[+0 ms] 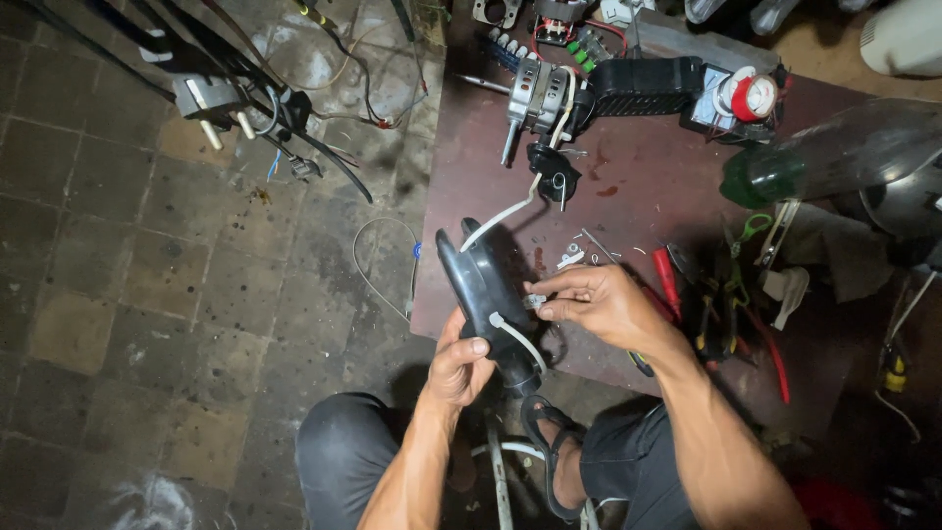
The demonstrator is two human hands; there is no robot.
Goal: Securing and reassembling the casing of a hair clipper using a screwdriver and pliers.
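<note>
While left hand (459,368) steadies black housing (483,294), right hand (597,302) pinches clip (534,301).

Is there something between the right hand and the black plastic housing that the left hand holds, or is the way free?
Nothing visible blocks it. The right hand pinches a small metal part right at the black housing, which the left hand grips from below. Only the white cable crosses the housing, lower down, under the fingertips.
</note>
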